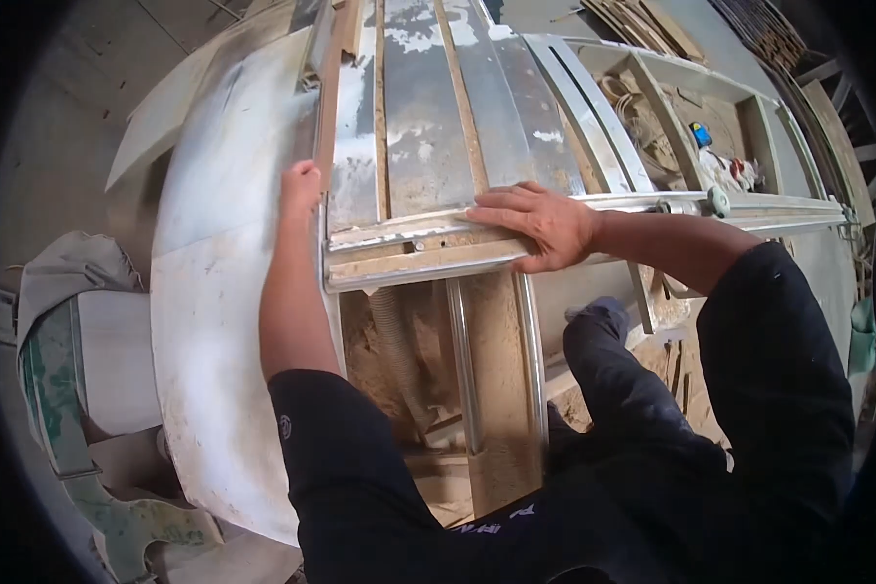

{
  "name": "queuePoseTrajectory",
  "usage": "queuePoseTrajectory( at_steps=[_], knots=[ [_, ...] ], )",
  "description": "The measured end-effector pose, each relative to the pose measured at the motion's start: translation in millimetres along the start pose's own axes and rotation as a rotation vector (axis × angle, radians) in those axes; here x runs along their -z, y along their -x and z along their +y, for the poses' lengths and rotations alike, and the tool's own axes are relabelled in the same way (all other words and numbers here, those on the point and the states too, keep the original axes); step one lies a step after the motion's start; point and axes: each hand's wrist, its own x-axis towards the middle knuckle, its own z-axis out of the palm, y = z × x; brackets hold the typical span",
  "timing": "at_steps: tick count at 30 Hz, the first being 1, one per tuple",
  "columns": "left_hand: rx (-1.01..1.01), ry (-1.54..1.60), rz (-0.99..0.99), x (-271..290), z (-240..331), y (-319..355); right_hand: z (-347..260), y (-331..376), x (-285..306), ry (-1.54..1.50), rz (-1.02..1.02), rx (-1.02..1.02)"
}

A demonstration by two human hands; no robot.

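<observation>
My left hand [302,187] is curled into a fist beside the near end of a long, narrow brown wooden strip [337,107]. Whatever lies inside its fingers is hidden. My right hand [547,226] rests across a metal crosswise rail [399,255], fingers stretched over the top and thumb along the near edge. Beyond the rail lies a worn metal machine table [423,107] with lengthwise grooves and white patches. The strip runs away from me along that table's left side.
A large pale panel [226,185] spans the left side. At the right, a framed table section [642,107] holds a blue tape measure [700,134] and a coiled cord. Below the rail are metal rods [462,360], a ribbed hose [391,341] and sawdust. Boards [642,27] lie at the far right.
</observation>
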Motion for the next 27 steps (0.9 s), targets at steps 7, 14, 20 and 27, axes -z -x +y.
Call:
queuePoseTrajectory(
  at_steps=[7,14,20,27],
  knots=[
    [-0.289,-0.164,0.217,-5,-5,8,2,-8,4,-0.016,0.006,0.065],
    [-0.253,-0.227,0.235,5,-3,29,6,-11,-2,-0.131,-0.1,0.089],
    [-0.287,-0.109,0.216,6,-31,28,28,-16,2,-0.305,-0.157,0.164],
    [-0.035,0.038,0.147,6,5,40,177,-228,-5,-0.06,0.361,0.267]
  ],
)
